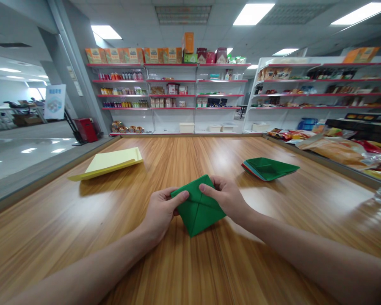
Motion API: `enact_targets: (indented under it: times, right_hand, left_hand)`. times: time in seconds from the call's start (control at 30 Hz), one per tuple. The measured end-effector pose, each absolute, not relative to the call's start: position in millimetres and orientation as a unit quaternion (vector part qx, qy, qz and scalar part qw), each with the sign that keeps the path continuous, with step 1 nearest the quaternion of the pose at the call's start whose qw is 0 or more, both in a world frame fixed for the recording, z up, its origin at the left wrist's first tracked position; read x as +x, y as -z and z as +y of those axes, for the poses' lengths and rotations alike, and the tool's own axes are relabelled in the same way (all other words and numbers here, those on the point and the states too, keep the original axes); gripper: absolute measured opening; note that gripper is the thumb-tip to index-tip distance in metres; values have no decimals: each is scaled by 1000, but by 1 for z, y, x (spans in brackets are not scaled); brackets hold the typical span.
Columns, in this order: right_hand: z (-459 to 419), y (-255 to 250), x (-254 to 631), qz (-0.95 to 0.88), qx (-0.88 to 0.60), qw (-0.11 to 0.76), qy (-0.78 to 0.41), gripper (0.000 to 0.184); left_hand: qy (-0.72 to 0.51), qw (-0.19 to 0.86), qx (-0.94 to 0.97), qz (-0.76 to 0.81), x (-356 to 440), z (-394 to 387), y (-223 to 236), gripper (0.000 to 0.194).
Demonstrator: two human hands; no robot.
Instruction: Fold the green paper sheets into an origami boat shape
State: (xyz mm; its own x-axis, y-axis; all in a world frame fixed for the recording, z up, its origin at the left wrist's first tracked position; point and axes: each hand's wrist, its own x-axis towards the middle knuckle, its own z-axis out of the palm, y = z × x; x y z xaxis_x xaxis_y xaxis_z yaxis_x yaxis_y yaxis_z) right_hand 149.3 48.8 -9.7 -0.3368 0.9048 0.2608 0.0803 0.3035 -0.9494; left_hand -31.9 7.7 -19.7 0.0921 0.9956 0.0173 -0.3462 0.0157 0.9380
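Observation:
A folded green paper square [197, 209], creased into a diamond shape, is held just above the wooden table [184, 161] in front of me. My left hand [160, 212] pinches its left corner, thumb on top. My right hand [228, 197] pinches its upper right edge, thumb pressed on the paper. Both hands are closed on the paper.
A stack of yellow paper sheets [109, 163] lies at the far left of the table. A pile of folded green paper pieces [268, 168] sits at the right. Snack packets [333, 148] crowd the right edge. Store shelves [168, 93] stand behind the table.

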Motion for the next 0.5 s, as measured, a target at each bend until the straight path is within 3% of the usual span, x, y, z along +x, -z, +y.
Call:
enact_targets:
  times: [0.2,0.5]
  right_hand:
    - [48,10,149,-630,-332,410,-570,32]
    - [35,13,142,-634,-355,453,-516,30]
  left_hand:
    - [-559,562,462,397,-35,7,18,24]
    - [-547,656,383,351,-22,1,22,30]
